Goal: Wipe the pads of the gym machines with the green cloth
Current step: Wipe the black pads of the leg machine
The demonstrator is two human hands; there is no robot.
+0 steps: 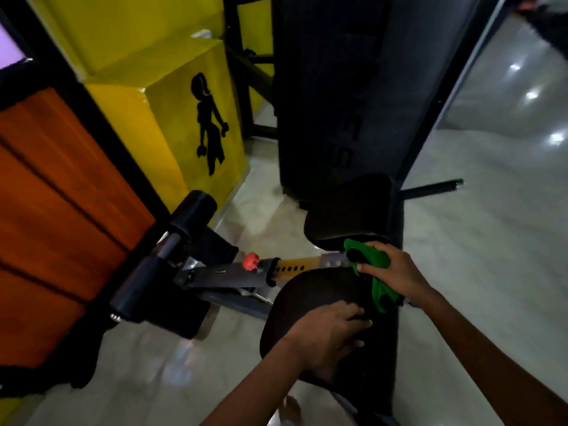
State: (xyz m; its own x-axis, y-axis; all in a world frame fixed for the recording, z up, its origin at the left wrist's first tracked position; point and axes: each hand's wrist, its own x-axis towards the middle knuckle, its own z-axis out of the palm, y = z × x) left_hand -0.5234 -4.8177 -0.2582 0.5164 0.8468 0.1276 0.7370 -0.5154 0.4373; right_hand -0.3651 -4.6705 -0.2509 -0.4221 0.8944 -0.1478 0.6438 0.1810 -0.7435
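From the head view, the right hand [396,272] bunches the green cloth [373,269] at the far edge of the near seat pad [307,299], while the left hand [325,336] lies flat, steadying it. Best sweep edge to edge, pressing evenly. Two seat pads, one roller pad [193,210], one cloth.

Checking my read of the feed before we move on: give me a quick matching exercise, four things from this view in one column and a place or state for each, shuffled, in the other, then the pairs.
Things:
1. green cloth
2. left hand
3. red knob
4. black silhouette figure

Places or states:
A. on the yellow wall panel
B. resting flat on the near seat pad
C. gripped in the right hand
D. on the adjustment bar left of the pads

Pairs: 1-C, 2-B, 3-D, 4-A
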